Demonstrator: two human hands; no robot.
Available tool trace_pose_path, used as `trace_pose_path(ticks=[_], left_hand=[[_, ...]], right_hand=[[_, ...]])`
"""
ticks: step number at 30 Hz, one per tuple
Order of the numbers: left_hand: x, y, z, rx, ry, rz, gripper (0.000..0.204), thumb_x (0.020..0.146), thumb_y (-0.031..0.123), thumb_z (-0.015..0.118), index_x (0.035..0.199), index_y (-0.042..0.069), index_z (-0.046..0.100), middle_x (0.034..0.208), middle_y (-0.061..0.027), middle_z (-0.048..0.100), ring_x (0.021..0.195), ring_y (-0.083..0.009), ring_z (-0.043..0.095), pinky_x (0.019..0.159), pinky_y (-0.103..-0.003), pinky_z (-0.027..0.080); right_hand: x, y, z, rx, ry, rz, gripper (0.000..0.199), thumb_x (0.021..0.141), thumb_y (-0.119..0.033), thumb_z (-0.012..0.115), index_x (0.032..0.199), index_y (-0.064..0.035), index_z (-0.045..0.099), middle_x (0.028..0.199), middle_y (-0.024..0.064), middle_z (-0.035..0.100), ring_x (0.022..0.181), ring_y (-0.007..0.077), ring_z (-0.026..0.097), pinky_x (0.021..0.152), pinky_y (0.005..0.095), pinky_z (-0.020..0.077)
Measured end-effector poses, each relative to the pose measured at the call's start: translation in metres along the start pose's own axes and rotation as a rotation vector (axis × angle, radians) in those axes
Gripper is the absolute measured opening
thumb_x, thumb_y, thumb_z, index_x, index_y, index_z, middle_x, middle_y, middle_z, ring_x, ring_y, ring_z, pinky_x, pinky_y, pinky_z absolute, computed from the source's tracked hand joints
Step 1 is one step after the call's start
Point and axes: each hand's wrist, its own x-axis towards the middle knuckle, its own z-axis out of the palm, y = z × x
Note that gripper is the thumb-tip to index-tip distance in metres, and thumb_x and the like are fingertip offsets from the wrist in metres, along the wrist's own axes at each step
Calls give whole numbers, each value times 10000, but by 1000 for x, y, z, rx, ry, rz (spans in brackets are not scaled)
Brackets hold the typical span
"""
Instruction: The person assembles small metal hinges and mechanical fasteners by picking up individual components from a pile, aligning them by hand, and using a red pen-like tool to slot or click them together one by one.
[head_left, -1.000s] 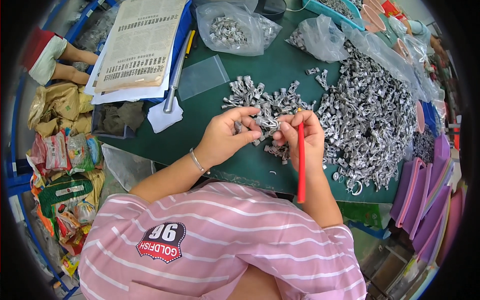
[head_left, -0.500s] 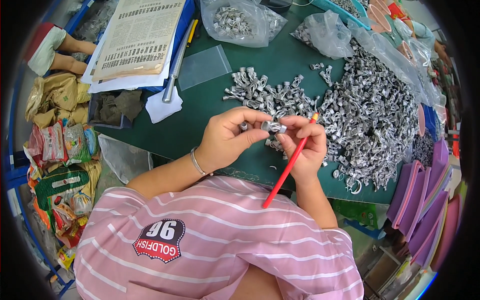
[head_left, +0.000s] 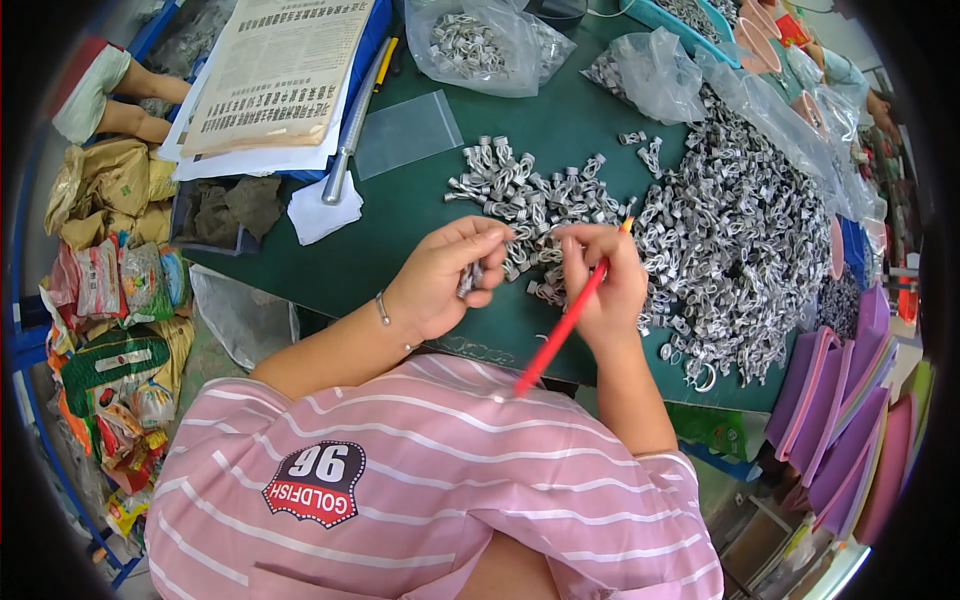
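Observation:
My left hand [head_left: 445,275] is half curled over the table, thumb and forefinger pressed together. In its curled lower fingers sits a small grey looped metal piece [head_left: 469,277]. My right hand [head_left: 605,280], a short gap away, grips a red pencil-like stick [head_left: 560,335] with a yellow band near its upper end. That stick slants down towards my shirt, its lower part blurred by motion. The right thumb and forefinger point at the left hand; whether they pinch anything is unclear. Just beyond both hands lies a smaller heap of grey looped metal pieces [head_left: 535,195].
A large heap of the same pieces [head_left: 740,240] covers the table's right side. Clear bags of pieces [head_left: 470,45] stand at the back. Newspaper [head_left: 275,75], a flat plastic bag [head_left: 410,135] and a metal rod [head_left: 345,160] lie left. Purple folders [head_left: 830,400] stand right.
The hands have parted; the looped metal piece that was between their fingertips no longer shows there. The right hand turned slightly, and the red stick's lower end swung a little left and up.

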Motion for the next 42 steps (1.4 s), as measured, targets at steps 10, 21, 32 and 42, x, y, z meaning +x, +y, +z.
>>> trace_pose_path(ticks=[10,21,32,42], left_hand=[[-4,0,5,206,70,137,155,849,115,554,968,30,503,650,5,452,493,-47,384,384,-162,262],[-5,-6,5,733,3,548,222,755,21,656,953,-15,562,817,-40,580,636,-49,488,538,-155,380],[-10,-7,9,810,-77,709,227,674,-30,709,865,-7,591,856,-57,568,678,-71,507,598,-189,405],[-12,-11,3,491,-55,447,166,778,32,629,930,-11,579,855,-68,555,606,-80,488,504,-210,392]], right_hand=[[16,12,6,-378,-207,-112,269,608,-43,713,709,-68,465,691,78,557,636,275,515,596,371,391],[-12,-14,0,692,-48,348,233,775,30,607,751,-49,389,895,150,594,687,156,595,538,232,480],[-25,3,7,1106,-82,428,230,786,89,554,777,-76,394,928,167,571,763,187,603,623,263,513],[-22,-13,3,531,68,-17,359,690,91,661,798,-54,351,987,209,557,739,164,577,640,255,496]])
